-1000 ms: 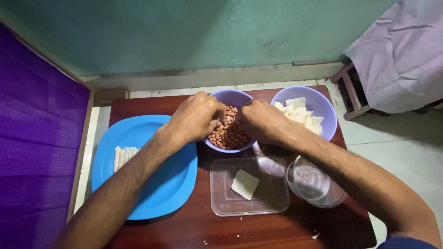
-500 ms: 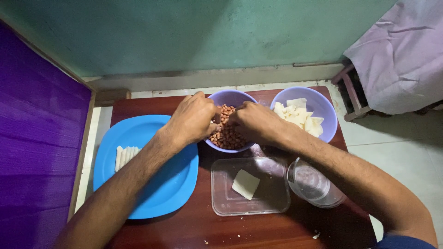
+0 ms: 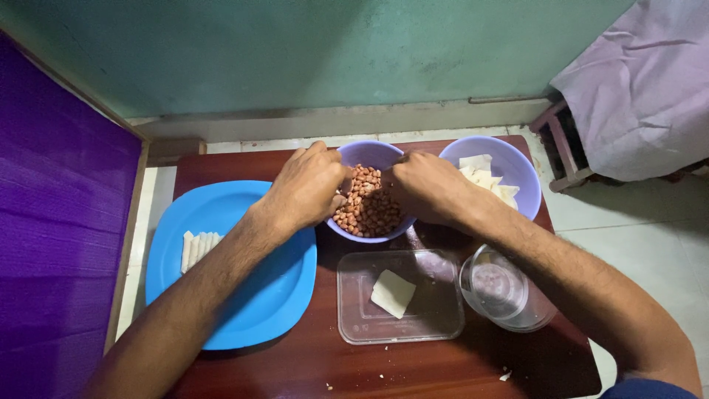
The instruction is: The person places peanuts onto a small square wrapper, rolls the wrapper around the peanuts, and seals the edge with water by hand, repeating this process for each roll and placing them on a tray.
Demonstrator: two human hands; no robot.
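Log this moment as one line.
left hand in peanut bowl | right hand in peanut bowl | wrapper in tub

Soft, even light is falling from above and slightly right, leaving the picture fairly bright and sharp, with the arms casting faint shadows on the dark bench (image 3: 310, 362), a mild sheen showing on the blue plate (image 3: 251, 295), and the edges bending a little outward.

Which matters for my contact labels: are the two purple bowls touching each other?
Cannot tell. In the head view the right hand covers the spot where the bowl of peanuts and the bowl of white pieces would meet, so neither contact nor gap shows.
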